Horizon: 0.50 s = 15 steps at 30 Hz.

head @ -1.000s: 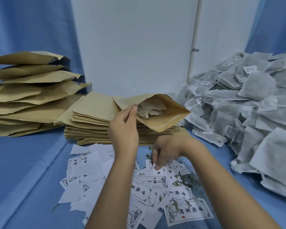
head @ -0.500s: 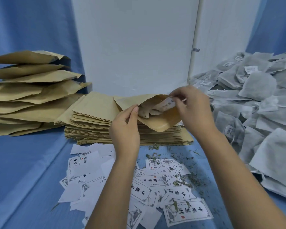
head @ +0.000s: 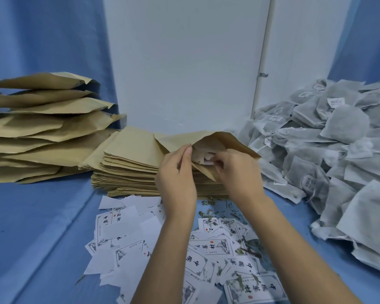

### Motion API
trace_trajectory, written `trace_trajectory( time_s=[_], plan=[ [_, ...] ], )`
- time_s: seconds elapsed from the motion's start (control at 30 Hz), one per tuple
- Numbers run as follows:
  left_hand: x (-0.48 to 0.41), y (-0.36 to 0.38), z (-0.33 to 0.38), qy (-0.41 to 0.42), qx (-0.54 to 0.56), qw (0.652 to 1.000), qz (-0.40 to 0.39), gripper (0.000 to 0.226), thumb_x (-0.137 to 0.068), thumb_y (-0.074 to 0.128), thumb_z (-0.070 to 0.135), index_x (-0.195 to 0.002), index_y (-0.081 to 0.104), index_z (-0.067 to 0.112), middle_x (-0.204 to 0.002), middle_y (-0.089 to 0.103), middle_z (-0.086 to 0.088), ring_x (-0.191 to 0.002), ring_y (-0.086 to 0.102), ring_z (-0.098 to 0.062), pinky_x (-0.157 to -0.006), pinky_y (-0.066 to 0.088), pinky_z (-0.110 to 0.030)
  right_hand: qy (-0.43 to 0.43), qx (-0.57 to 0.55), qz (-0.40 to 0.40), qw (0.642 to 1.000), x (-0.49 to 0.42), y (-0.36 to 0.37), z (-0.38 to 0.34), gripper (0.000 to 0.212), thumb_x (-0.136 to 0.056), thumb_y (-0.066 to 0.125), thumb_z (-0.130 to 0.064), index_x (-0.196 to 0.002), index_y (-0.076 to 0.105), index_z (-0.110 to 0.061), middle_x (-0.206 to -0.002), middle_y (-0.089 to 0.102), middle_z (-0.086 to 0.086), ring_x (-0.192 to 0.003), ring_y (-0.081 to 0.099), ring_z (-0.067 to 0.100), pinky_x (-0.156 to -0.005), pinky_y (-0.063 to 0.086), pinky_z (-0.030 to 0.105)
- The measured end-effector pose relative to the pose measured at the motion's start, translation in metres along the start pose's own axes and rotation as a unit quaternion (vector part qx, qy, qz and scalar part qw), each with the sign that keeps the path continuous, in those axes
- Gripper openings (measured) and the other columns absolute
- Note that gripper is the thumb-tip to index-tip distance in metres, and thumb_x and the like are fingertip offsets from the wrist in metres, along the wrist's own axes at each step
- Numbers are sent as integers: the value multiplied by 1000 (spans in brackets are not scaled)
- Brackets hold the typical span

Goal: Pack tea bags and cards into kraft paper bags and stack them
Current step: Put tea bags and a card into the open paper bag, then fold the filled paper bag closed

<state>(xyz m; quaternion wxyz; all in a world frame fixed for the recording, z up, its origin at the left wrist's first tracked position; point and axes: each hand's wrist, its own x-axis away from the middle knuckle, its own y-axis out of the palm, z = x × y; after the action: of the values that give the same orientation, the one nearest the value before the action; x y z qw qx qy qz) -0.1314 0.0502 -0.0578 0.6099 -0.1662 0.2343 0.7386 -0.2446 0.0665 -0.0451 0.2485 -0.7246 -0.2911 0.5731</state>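
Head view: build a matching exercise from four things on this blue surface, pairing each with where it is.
Things:
1. open brown kraft paper bag
2. heap of grey mesh tea bags
3. scattered white printed paper cards
4. pile of bulging filled brown kraft bags

Places:
A. far left
B. nearest the camera, in the middle
C. pinched at its mouth by the left hand
D. right side

Pairs: 1-C, 2-D, 3-B, 4-A

Blue cloth surface (head: 42, 227) bears, left to right: filled kraft bags (head: 31, 132) piled, flat kraft bags (head: 127, 163) stacked, tea bags (head: 338, 161) heaped. Printed cards (head: 127, 238) lie scattered nearer the person, loose leaf fragments (head: 224, 210) among them.
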Motion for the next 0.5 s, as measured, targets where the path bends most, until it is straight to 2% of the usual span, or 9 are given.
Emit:
trace_trajectory(
  time_s=[0.1, 0.2, 0.3, 0.37, 0.43, 0.5],
  plan=[
    [-2, 0, 1, 0, 7, 1000, 4, 19, -94, 56, 20, -105, 72, 16, -93, 64, 11, -83, 54, 20, -71, 37, 1, 10, 9, 41, 999, -5, -1, -4, 16, -88, 56, -9, -92, 71, -9, -85, 62, 7, -77, 57, 31, -57, 36, 34],
    [-3, 1, 2, 0, 16, 1000, 11, 19, -95, 56, 20, -104, 72, 16, -93, 65, 9, -82, 54, 18, -71, 38, 0, 25, 70, -25, 997, -17, 3, -6, 20, -85, 51, -5, -93, 70, -8, -85, 65, 10, -79, 59, 32, -62, 44, 37],
    [-3, 0, 6, 2, 21, 1000, 14, 17, -95, 55, 19, -101, 72, 19, -93, 65, 9, -82, 54, 18, -71, 37, 0, 44, 59, -91, 993, -32, 10, -7, 20, -85, 52, -4, -92, 70, -8, -86, 66, 11, -79, 59, 30, -62, 49, 34],
    [-2, 0, 9, 4, 22, 1000, 13, 15, -95, 56, 18, -97, 68, 26, -91, 64, 13, -82, 54, 17, -70, 36, 0, 44, 57, -151, 986, -44, 13, -7, 18, -85, 52, -2, -86, 69, -6, -79, 63, 9, -76, 58, 28, -55, 41, 29],
    [-2, 0, 10, -4, 22, 1000, 13, 15, -95, 56, 19, -94, 66, 30, -90, 63, 16, -82, 54, 18, -69, 36, 1, 51, 55, -194, 978, -52, 14, -5, 17, -87, 52, -5, -87, 69, -7, -79, 62, 7, -76, 56, 26, -57, 37, 26],
    [-3, -1, 7, -16, 25, 999, 16, 14, -94, 57, 20, -97, 68, 28, -89, 62, 21, -82, 54, 21, -69, 36, 2, 67, 62, -181, 979, -52, 14, -1, 19, -88, 53, -9, -91, 71, -12, -86, 66, 6, -77, 57, 24, -60, 40, 28]
  ],
)
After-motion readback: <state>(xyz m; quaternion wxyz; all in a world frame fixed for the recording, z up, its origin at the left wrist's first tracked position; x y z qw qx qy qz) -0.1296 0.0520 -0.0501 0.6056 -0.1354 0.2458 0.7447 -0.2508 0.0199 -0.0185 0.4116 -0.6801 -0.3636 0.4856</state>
